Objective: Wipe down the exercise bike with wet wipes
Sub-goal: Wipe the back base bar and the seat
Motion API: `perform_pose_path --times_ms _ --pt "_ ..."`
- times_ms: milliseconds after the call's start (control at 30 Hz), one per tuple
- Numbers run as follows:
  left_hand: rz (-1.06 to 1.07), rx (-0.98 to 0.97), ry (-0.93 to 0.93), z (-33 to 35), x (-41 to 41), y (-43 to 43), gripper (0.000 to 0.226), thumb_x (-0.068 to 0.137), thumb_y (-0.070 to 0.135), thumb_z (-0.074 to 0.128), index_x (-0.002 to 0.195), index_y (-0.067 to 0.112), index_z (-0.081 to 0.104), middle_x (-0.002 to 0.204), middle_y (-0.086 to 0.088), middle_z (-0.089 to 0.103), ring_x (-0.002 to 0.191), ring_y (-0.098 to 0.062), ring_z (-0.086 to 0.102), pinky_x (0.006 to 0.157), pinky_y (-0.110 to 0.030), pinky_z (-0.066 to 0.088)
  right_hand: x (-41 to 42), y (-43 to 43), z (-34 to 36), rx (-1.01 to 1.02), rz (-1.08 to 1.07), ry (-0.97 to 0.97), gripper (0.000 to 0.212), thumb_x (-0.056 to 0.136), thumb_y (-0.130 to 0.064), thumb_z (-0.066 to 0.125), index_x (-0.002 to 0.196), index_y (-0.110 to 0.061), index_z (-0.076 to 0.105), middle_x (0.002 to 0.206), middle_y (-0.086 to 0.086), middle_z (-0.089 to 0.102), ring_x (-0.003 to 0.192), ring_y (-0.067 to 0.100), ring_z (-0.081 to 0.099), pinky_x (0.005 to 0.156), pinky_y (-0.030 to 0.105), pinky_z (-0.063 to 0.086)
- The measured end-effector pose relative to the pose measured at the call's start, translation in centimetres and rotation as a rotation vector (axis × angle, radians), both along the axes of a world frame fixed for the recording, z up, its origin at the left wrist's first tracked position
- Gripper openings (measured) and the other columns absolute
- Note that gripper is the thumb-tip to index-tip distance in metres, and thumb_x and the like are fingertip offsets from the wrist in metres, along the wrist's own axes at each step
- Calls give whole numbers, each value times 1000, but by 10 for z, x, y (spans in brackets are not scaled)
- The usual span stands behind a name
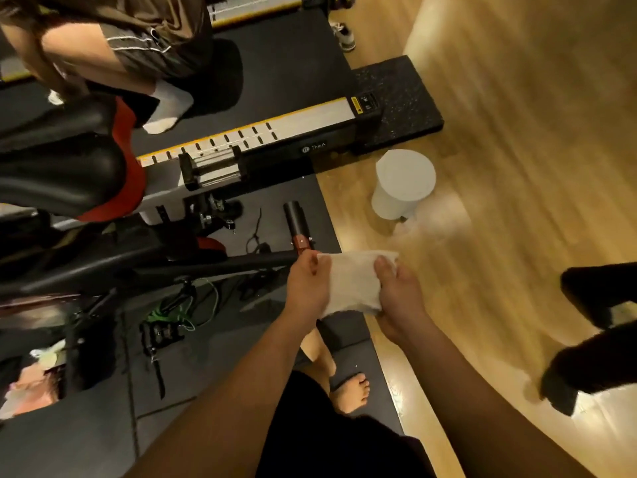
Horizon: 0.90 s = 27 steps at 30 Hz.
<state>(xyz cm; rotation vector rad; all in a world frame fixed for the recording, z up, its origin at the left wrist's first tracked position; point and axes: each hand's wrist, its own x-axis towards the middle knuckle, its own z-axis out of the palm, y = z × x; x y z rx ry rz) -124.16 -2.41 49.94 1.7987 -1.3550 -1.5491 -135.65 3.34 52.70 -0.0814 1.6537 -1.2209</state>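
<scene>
Left hand and right hand each grip an edge of the white wet wipe, held just beside the exercise bike.

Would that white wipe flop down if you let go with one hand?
Probably yes: the wipe droops and wrinkles between the left hand and right hand, so it looks floppy. It seems light, since pinching thumbs and fingers hold it up.

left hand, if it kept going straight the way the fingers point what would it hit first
Probably the red fitting on the bike's black tube, just beyond the left hand, which holds the wet wipe. Depth is unclear from this one view, so the hand may pass above it.
</scene>
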Motion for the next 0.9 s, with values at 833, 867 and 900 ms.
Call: perform_pose_path --times_ms 833,867,900 --pt "452 108 -231 -112 -95 -229 20 100 27 51 94 14 65 88 1 63 83 -14 59 75 -35 52 -151 -294 -152 223 747 81 20 99 -28 51 114 -17 60 113 7 63 105 29 61 97 49 51" --pt "482 127 -224 -119 -102 -237 20 99 27 52 95 15 67 88 1 64 83 -14 60 76 -35 53 -155 -301 -159 222 743 60 27 99 -30 52 121 -17 59 118 7 62 107 29 60 97 48 51" --pt "506 154 -218 -131 -110 -249 20 98 28 53 96 16 69 90 1 66 85 -15 61 78 -36 54 -161 -313 -173 237 731 36 32 99 -32 52 128 -18 57 123 5 60 109 26 59 98 45 51"
